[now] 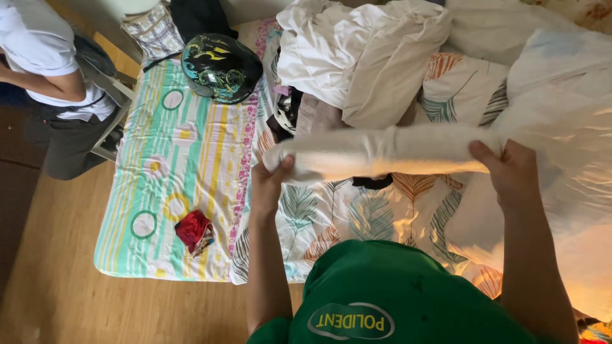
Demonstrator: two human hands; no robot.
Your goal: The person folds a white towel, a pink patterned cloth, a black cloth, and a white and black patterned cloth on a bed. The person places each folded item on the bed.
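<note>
I hold a white cloth (382, 151), folded into a long band, stretched level over the bed. My left hand (271, 181) grips its left end and my right hand (507, 172) grips its right end. Below the cloth lies a sheet with a feather print (370, 213). A small dark garment (373, 183) peeks out just under the band. My green shirt (395, 293) fills the bottom of the view.
A heap of white laundry (370, 51) lies at the far side. A dark patterned helmet (220, 67) and a small red cloth (194, 230) rest on the striped mattress (178, 140). A person in a white top (44, 51) sits at left on the wooden floor's side.
</note>
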